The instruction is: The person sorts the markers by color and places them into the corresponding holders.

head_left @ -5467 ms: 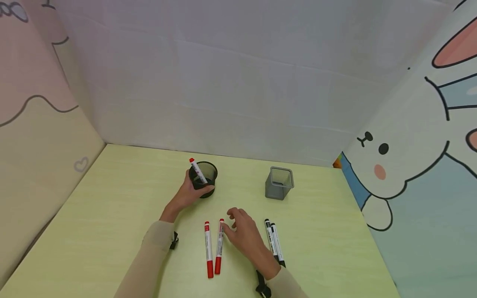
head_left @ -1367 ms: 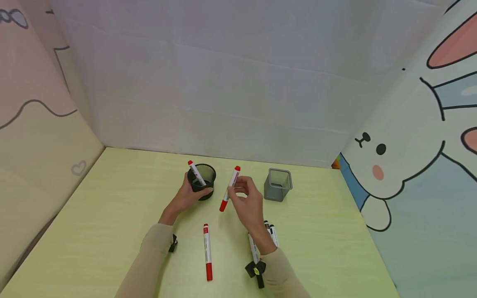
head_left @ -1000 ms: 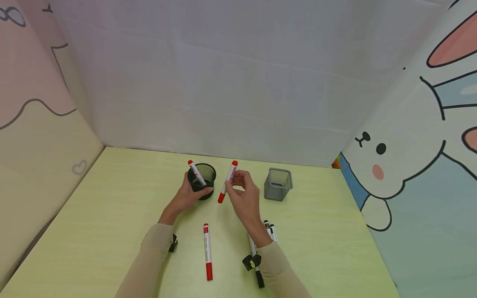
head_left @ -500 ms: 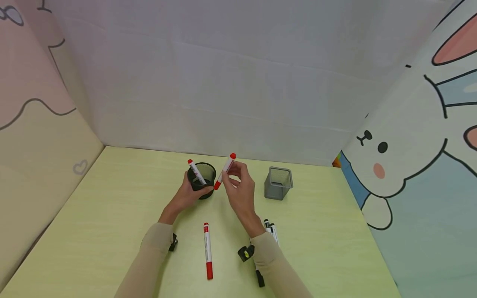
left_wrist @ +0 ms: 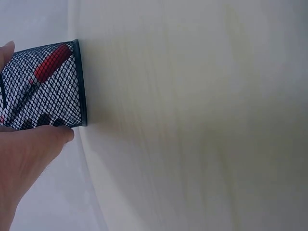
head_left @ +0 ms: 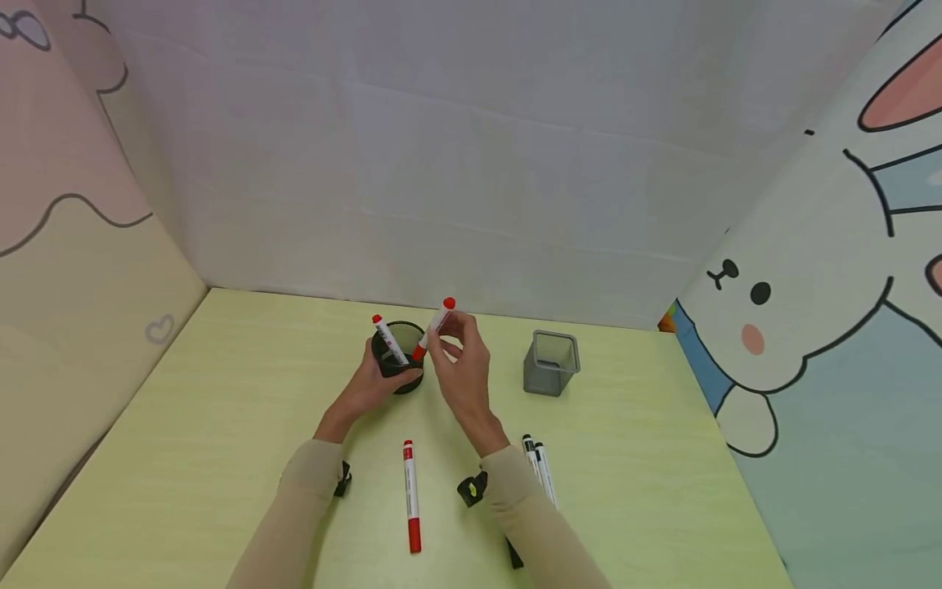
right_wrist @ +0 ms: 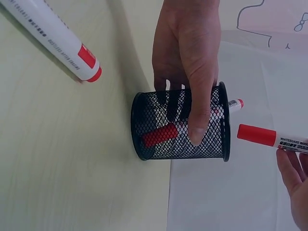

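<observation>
My left hand [head_left: 373, 383] grips a round black mesh pen cup [right_wrist: 180, 132] from its side, thumb across the near wall. Inside the cup leans one red whiteboard marker [head_left: 388, 339], its red cap down at the base, as the right wrist view shows through the mesh. My right hand [head_left: 464, 372] pinches a second red whiteboard marker [right_wrist: 264, 136] between thumb and fingers. That marker tilts with its red cap just outside the cup's mouth in the right wrist view. A third red marker [head_left: 411, 496] lies on the table in front of the cup.
A square grey mesh pen holder [head_left: 551, 363] stands at the back right of the table [head_left: 648, 458]. Several black markers [head_left: 540, 466] lie under and beside my right forearm. A white wall [head_left: 441, 164] rises behind the table.
My right hand has lifted a red marker off the table and carried it left and away from me to the cup's mouth. My left hand stays on the cup.
</observation>
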Demonstrator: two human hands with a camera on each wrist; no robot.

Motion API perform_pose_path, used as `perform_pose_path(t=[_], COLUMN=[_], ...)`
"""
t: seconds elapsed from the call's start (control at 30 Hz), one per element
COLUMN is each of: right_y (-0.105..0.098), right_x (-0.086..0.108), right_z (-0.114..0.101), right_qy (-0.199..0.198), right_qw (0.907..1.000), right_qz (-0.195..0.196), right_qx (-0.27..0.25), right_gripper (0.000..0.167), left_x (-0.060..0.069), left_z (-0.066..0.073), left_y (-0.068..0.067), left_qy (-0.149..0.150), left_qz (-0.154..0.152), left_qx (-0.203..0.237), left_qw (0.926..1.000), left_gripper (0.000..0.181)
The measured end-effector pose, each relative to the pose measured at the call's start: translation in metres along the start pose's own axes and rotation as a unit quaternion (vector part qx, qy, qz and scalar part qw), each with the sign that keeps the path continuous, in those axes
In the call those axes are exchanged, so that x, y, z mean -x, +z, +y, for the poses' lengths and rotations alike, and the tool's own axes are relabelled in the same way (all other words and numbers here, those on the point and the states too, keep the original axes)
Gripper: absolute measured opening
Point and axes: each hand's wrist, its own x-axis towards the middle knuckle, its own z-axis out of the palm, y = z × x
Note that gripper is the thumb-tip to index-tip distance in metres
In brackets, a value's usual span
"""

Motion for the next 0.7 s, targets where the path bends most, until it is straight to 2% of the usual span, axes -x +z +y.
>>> perform_pose_path(t=[0.03, 0.33, 0.7], right_y=[0.002, 0.011, 0.021], right_x=[0.0, -0.004, -0.003], right_z=[0.007, 0.015, 0.026], right_qy=[0.0, -0.016, -0.006], right_qw=[1.0, 0.9987, 0.9938], right_qz=[-0.002, -0.042, -0.086], right_qx=[0.0, 0.026, 0.07], right_gripper=[0.033, 0.029, 0.031], left_x=[-0.002, -0.002, 0.001], left_z=[-0.005, -0.005, -0.003], left_y=[0.0, 0.0, -0.001], left_qy=[0.002, 0.016, 0.03], left_qz=[0.001, -0.005, -0.02], left_qx=[-0.002, 0.0, 0.034], left_qw=[1.0, 0.9999, 0.9988], left_gripper=[0.098, 0.096, 0.093])
